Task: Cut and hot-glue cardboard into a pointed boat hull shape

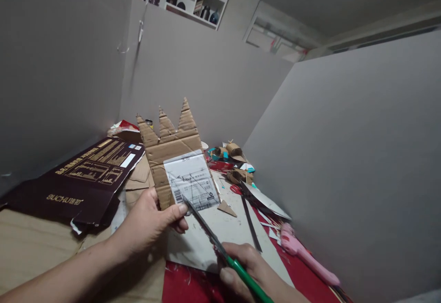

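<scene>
My left hand point(155, 218) pinches the lower left edge of a brown cardboard piece point(172, 144), thumb in front. Three pointed spikes are cut along the top of this cardboard, and a white printed label point(191, 181) covers much of its face. In my right hand point(244, 261) is a pair of scissors point(206, 229) with a green handle. Their dark blades point up and left, with the tips at the label's lower edge near my left thumb. Whether the blades are apart is hard to see. A small cardboard triangle point(227, 208) lies just right of the cardboard piece's bottom corner.
Below lies a white board point(198, 243) on a red sheet point(186, 284). A dark printed box point(79, 179) lies flattened at left. On the right are a pink glue gun point(306, 252), a dark strip point(251, 222) and cardboard rolls point(234, 150). Grey panels point(361, 156) enclose the table.
</scene>
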The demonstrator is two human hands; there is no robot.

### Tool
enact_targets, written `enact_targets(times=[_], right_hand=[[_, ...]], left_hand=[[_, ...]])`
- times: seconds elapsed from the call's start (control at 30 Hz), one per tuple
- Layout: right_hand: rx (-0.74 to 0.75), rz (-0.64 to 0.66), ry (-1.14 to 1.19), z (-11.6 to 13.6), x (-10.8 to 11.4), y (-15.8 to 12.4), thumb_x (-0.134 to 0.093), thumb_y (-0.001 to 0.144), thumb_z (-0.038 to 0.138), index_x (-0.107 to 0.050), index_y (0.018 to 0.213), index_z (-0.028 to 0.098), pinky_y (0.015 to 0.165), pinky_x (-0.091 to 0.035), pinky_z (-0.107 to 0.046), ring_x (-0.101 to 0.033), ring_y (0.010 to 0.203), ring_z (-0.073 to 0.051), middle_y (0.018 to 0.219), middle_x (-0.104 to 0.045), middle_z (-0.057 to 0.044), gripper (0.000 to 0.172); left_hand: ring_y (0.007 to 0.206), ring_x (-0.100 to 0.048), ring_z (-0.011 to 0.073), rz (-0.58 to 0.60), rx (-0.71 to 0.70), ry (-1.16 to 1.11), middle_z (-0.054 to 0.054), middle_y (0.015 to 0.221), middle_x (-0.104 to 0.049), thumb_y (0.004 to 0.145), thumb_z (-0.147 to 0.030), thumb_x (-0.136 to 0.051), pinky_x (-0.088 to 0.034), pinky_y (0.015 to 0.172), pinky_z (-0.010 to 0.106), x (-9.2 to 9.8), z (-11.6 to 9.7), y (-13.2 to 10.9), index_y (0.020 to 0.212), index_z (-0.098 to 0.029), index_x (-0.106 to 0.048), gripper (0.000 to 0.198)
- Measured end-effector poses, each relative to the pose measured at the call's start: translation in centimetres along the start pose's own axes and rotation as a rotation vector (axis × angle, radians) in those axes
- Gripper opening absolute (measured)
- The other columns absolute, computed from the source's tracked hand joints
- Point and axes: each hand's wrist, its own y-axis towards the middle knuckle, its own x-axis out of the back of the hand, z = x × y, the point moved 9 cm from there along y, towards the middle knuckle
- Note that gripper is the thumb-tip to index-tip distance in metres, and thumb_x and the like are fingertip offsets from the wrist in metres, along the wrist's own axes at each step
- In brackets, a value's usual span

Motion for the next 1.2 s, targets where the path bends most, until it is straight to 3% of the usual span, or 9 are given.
enact_targets(times=[0.3, 0.57, 0.77, 1.03, 1.2], right_hand=[[-0.049, -0.002, 0.077, 0.2, 0.2, -0.3, -0.051, 0.081, 0.071, -0.049, 0.073, 0.016, 0.050, -0.024, -0.023, -0.029, 0.058, -0.010, 0.061, -0.035, 0.004, 0.056], [-0.016, -0.030, -0.133, 1.4, 1.0, -0.9, -0.041, 0.084, 0.073, -0.061, 0.085, 0.015, 0.055, -0.040, -0.023, -0.044, 0.063, -0.015, 0.068, -0.052, -0.002, 0.062], [-0.011, 0.002, -0.099, 0.9, 0.4, -0.8, -0.037, 0.088, 0.071, -0.060, 0.085, 0.013, 0.058, -0.041, -0.022, -0.043, 0.065, -0.014, 0.068, -0.050, -0.001, 0.062], [-0.028, 0.007, 0.029, -0.2, -0.3, -0.4, -0.038, 0.086, 0.073, -0.045, 0.070, 0.017, 0.051, -0.030, -0.021, -0.030, 0.060, -0.011, 0.063, -0.035, 0.003, 0.059], [-0.017, 0.022, 0.104, -0.9, -0.8, -0.4, -0.043, 0.086, 0.069, -0.039, 0.070, 0.018, 0.048, -0.023, -0.022, -0.027, 0.058, -0.010, 0.062, -0.032, 0.004, 0.054]], left_hand=[[0.055, -0.063, 0.0138, 0.025, -0.001, 0.003, 0.004, 0.062, -0.071, 0.074, -0.051, -0.072, -0.049, 0.056, 0.023, 0.0, -0.9, -0.1, 0.087, -0.015, -0.063, 0.039], [0.048, -0.057, 0.0112, 0.075, 0.009, 0.076, 0.004, 0.056, -0.068, 0.074, -0.052, -0.070, -0.043, 0.050, 0.021, -0.9, -0.3, -0.4, 0.073, -0.014, -0.064, 0.038], [0.051, -0.058, 0.0128, 0.089, 0.009, 0.111, 0.005, 0.057, -0.068, 0.075, -0.053, -0.069, -0.043, 0.051, 0.022, -1.1, -0.1, -0.6, 0.070, -0.014, -0.065, 0.040], [0.048, -0.056, 0.0114, 0.087, 0.023, 0.090, 0.004, 0.053, -0.066, 0.075, -0.054, -0.069, -0.045, 0.051, 0.022, -1.1, 0.1, -0.4, 0.064, -0.014, -0.064, 0.041], [0.054, -0.063, 0.0129, 0.112, 0.039, 0.045, 0.005, 0.063, -0.070, 0.076, -0.048, -0.072, -0.049, 0.054, 0.022, -1.0, 0.3, -0.3, 0.084, -0.012, -0.067, 0.037]])
